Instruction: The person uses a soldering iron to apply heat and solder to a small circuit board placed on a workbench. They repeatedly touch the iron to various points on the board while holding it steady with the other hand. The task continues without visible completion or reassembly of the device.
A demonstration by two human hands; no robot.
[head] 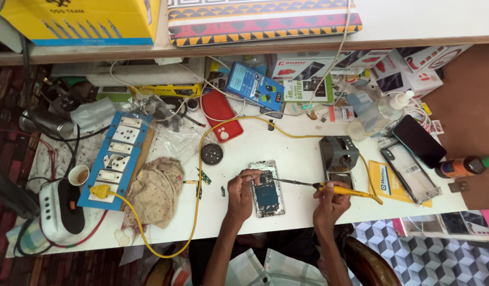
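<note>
Yellow-handled soldering iron gripped in right hand, tip over opened phone on white tabletop. Left hand pinches phone's top edge.

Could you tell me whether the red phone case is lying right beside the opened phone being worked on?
No, the red phone case lies farther back by the cables, apart from the opened phone.
</note>
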